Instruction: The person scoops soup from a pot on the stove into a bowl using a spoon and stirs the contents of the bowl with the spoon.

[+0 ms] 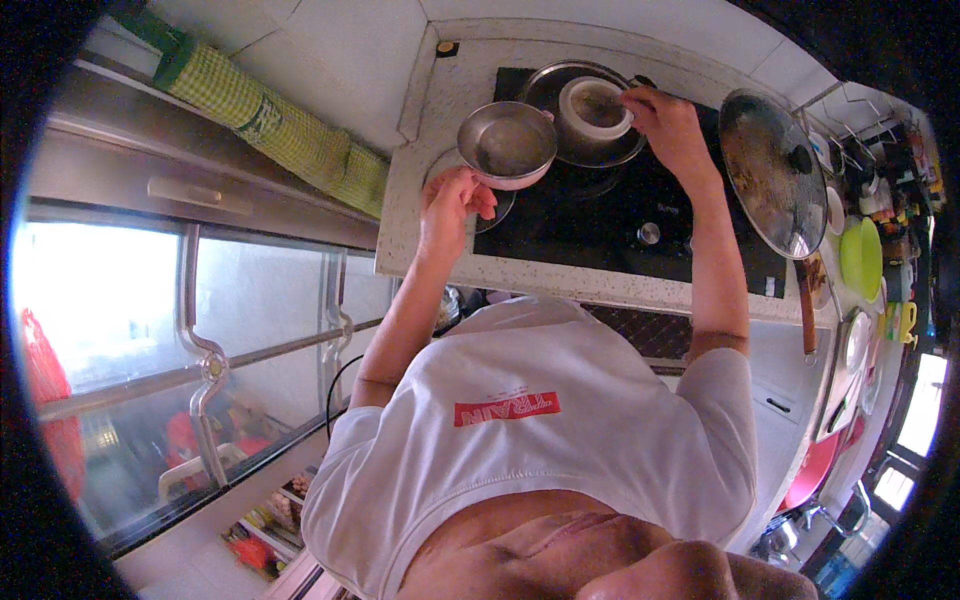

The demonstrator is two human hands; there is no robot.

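Note:
My left hand [452, 210] grips the near edge of a round metal bowl [507, 141] with a pinkish outer side. The bowl looks empty and is held tilted over the left part of the cooktop. Below it, the curved edge of a round, lid-like thing [495, 214] shows, mostly hidden. My right hand [667, 124] pinches the right rim of a white-rimmed bowl [592, 133]. That bowl is in or just above a wide metal pan [541, 79] at the back of the cooktop; I cannot tell whether it touches the pan.
The black cooktop [585, 232] has a metal knob [649, 233] near its front. At right, a wok with a glass lid [780, 172] has its wooden handle [808, 315] beyond the counter edge. A green basin [861, 259] stands further right. A sliding window [255, 292] borders the left side.

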